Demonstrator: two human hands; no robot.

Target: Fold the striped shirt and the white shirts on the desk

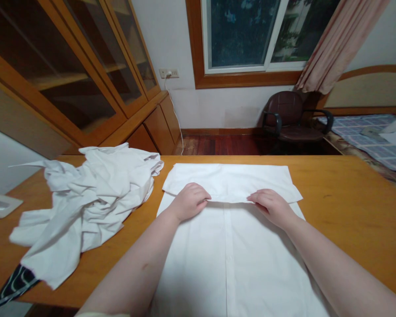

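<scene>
A white button-up shirt (231, 251) lies flat in front of me, its button strip running down the middle. Its far end is folded over towards me as a wide band (231, 180). My left hand (192, 201) pinches the near edge of that band left of centre. Right of centre, my right hand (271, 206) grips the same edge between thumb and fingers. Between the two hands the edge is lifted slightly and casts a shadow on the shirt below. The shirt's near end runs out of view.
The shirt rests on a wooden table (343, 211). To the left lies a crumpled heap of white cloth (99, 198), with a dark patterned piece (15, 284) at its lower end. A white plastic object (1, 204) sits at the left edge. Beyond stand a cabinet (119, 97) and an armchair (290, 116).
</scene>
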